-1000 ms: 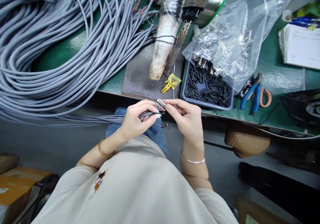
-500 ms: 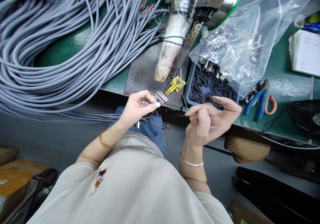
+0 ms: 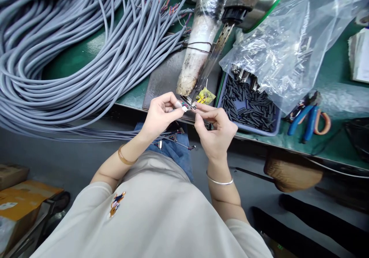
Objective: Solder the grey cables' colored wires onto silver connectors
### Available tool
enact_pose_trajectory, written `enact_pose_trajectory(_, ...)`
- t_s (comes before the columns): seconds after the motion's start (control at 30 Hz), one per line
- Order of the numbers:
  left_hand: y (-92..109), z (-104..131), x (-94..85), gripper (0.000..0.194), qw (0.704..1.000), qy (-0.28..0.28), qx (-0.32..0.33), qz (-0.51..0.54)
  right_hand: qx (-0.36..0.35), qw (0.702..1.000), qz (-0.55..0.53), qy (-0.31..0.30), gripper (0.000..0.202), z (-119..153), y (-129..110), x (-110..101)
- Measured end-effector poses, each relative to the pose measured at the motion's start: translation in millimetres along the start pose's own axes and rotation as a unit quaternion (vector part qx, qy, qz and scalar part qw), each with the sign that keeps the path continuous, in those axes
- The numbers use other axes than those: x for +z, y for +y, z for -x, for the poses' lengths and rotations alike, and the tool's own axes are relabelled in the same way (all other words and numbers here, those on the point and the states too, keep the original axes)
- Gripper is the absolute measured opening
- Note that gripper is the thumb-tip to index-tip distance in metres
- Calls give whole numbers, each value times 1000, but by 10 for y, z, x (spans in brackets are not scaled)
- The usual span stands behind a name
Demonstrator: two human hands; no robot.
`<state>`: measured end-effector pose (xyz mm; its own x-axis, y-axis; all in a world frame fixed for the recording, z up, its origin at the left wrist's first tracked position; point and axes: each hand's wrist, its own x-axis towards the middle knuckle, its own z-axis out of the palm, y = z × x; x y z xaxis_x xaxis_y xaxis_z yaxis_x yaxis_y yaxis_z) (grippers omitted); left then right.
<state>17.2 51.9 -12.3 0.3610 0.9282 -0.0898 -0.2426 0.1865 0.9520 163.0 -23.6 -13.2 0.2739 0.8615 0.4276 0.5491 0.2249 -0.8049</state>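
Note:
Pinched between my left hand's [image 3: 163, 112] thumb and fingers is a multi-pin cable connector [image 3: 188, 103] with thin coloured wires at its near side. White covering shows on my thumb and fingertip. My right hand [image 3: 216, 125] is closed at the connector's right end, thumb and fingers together. Whatever they pinch there is too small to make out. Grey cables [image 3: 115, 136] with connector ends lie across the jeans [image 3: 170, 156] below the hands. Just behind the connector stand a dirty white wrapped rod [image 3: 196, 54] and a hot-air tool's perforated metal barrel [image 3: 221, 43].
Many grey cables [image 3: 95, 73] cover the bench's left side. A blue tray [image 3: 256, 129] of short black tubes sits to the right, partly under a clear plastic bag [image 3: 282, 47] of metal parts. Farther right lie blue-handled pliers [image 3: 309, 123]. A yellow piece [image 3: 206, 96] lies on the dark plate [image 3: 161, 77].
My right hand has moved left from the front of the black-tube tray to the connector. My left hand still holds the connector, in nearly the same place.

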Motion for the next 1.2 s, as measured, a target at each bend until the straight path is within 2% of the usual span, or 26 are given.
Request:
enact_pose_trajectory(0.3, 88, -31, 73, 29, 1000, 22, 13, 17, -22, 999, -25, 8, 6, -88, 16, -19)
enact_pose_trajectory(0.53, 90, -21, 77, 28, 999, 18, 13, 29, -62, 998, 8, 13, 7, -156, -23, -43)
enact_pose_trajectory(0.8, 68, -12, 75, 25, 1000, 28, 0, 2, -55, 998, 26, 4, 8, -160, -5, -46)
enact_pose_trajectory(1.0, 102, -3, 92, 23, 999, 34, 29, -12, -100, 994, 38, 12, 10, -231, -17, -50)
enact_pose_trajectory(1.2, 108, -6, 87, 25, 999, 35, 29, -18, -132, 989, 60, 14, 11, -253, -35, -40)
